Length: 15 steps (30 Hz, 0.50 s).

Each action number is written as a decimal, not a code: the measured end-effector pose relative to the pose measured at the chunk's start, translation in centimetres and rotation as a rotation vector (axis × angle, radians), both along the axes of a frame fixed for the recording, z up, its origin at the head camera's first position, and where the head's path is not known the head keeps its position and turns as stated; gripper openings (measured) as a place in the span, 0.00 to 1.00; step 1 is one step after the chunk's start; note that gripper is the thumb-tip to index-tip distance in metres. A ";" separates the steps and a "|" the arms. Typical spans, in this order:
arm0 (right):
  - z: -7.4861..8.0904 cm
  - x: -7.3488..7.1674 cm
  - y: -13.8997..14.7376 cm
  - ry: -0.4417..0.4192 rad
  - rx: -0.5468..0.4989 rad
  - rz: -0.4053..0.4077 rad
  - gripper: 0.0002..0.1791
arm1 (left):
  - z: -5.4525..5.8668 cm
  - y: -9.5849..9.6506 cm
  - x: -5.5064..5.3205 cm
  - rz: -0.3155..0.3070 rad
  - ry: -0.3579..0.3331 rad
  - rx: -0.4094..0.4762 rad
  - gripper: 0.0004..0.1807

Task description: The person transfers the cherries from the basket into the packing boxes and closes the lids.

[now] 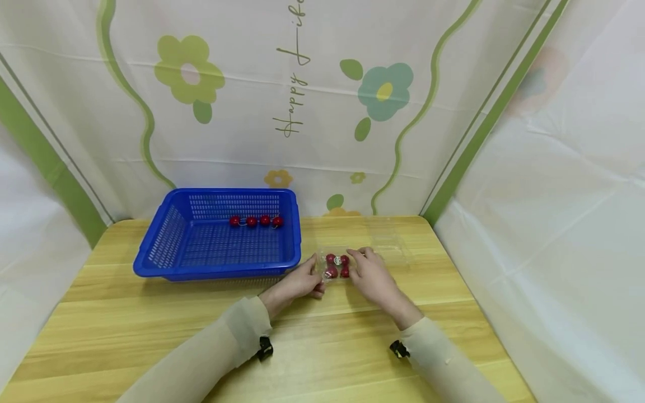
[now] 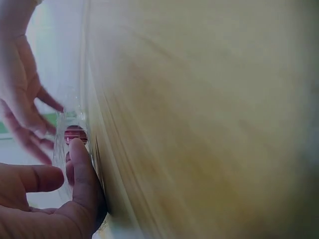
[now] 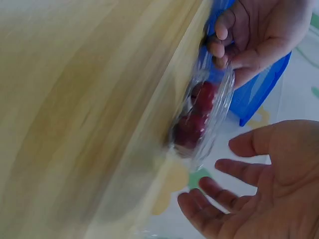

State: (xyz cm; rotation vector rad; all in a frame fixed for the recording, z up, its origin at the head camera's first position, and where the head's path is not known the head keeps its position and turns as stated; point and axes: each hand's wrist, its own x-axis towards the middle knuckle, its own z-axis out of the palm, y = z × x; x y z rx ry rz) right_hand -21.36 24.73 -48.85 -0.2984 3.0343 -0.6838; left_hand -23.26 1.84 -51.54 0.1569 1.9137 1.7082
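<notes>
Watching table (image 1: 327,358): light wood, viewed remotely.
Basket (image 1: 216,246): blue, left; row of red balls (image 1: 251,222) inside.
Left hand (image 1: 301,280): grasping clear box (image 3: 215,127), left end.
Right hand (image 1: 373,277): released, fingers beside box; contact I can't tell.
Box: at table level between hands; I'd hold it level, press edges lightly.
Boxed balls (image 1: 331,272): four; I'd keep them below the rim.

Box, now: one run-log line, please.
left hand: holds box | right hand: beside box | box: red balls inside | basket: more red balls
</notes>
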 end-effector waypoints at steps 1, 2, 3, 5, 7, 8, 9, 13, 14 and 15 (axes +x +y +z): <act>0.1 0.2 -0.4 0.033 0.030 0.013 0.29 | 0.0 0.0 0.1 -0.003 0.005 0.002 0.46; 0.1 0.3 -0.7 0.068 0.059 0.033 0.28 | 0.1 0.0 0.1 -0.007 0.011 0.003 0.46; 0.1 0.5 -1.1 0.091 0.079 0.054 0.28 | 0.1 -0.1 0.2 -0.010 0.016 0.002 0.46; 0.1 0.8 -1.6 0.126 0.111 0.096 0.28 | 0.2 -0.1 0.3 -0.022 0.039 -0.002 0.46; -0.1 1.1 -2.1 0.153 0.141 0.128 0.28 | 0.3 -0.1 0.4 -0.030 0.053 -0.008 0.47; -0.1 1.2 -2.3 0.162 0.154 0.138 0.28 | 0.3 -0.2 0.5 -0.036 0.066 -0.013 0.47; -0.2 1.2 -2.4 0.163 0.162 0.143 0.28 | 0.4 -0.2 0.5 -0.043 0.079 -0.021 0.47; -0.4 1.3 -2.6 0.157 0.185 0.136 0.29 | 0.6 -0.4 0.6 -0.079 0.169 -0.100 0.48; -0.4 1.3 -2.6 0.150 0.186 0.131 0.29 | 0.6 -0.5 0.5 -0.092 0.208 -0.131 0.48; -0.4 1.3 -2.5 0.143 0.185 0.125 0.29 | 0.3 -0.5 0.4 -0.103 0.259 -0.176 0.47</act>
